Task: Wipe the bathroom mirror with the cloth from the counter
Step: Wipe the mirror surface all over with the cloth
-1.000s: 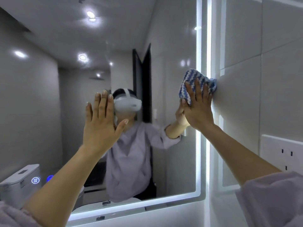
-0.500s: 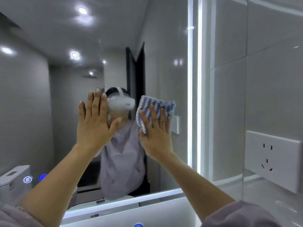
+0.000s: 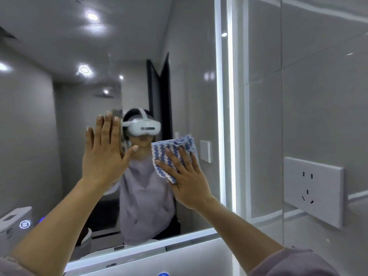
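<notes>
The bathroom mirror (image 3: 59, 120) fills the left and middle of the view, with lit strips along its right and bottom edges. A blue-and-white striped cloth (image 3: 173, 152) lies flat against the glass, right of centre and low. My right hand (image 3: 187, 178) presses the cloth to the mirror with straight, spread fingers. My left hand (image 3: 105, 154) rests flat on the glass to the left of the cloth, fingers straight, holding nothing. The cloth's lower right part is hidden under my right hand.
A grey tiled wall (image 3: 318, 96) runs along the right of the mirror and carries a white socket plate (image 3: 312, 190). The mirror reflects a person in a white headset, a dark door and ceiling lights. A toilet tank (image 3: 14, 222) shows reflected at lower left.
My right hand has slid the cloth from the mirror's right edge leftward and down across the glass, then a little back to the right. My left hand has stayed flat on the mirror.
</notes>
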The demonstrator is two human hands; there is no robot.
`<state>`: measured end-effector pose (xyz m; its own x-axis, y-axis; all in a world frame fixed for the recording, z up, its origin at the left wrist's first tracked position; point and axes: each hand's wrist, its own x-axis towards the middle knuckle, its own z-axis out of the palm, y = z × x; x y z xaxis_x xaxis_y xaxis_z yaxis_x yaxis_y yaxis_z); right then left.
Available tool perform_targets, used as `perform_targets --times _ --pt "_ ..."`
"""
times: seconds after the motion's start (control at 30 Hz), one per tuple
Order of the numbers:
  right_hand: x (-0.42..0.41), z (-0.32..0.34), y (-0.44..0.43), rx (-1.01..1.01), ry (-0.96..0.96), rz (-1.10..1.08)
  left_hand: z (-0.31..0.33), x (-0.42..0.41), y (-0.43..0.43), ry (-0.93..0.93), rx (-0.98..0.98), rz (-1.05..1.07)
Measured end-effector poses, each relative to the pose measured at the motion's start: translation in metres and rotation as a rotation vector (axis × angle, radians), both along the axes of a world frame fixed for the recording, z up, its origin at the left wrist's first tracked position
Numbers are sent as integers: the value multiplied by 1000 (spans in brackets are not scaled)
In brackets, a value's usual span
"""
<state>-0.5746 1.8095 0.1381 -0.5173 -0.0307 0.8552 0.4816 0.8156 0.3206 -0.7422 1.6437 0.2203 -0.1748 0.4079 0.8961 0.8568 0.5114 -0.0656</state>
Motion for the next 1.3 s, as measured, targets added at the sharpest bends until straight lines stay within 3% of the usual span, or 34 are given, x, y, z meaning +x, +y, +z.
perform_targets --times 0.4,0.53,0.8,0.93,1.3 --pt "57 -18 72 -118 92 -121 -1 1 0 4 13 -11" --pt "48 -17 68 -140 146 -79 -1 0 1 4 7 -7" --pt "28 -23 35 -370 209 -112 -1 -1 2 11 6 -21" --pt "4 -32 13 -359 294 -44 -2 -1 2 6 5 -27" --pt "-59 -68 -63 -175 -2 32 0 -4 2 8 1 -43"
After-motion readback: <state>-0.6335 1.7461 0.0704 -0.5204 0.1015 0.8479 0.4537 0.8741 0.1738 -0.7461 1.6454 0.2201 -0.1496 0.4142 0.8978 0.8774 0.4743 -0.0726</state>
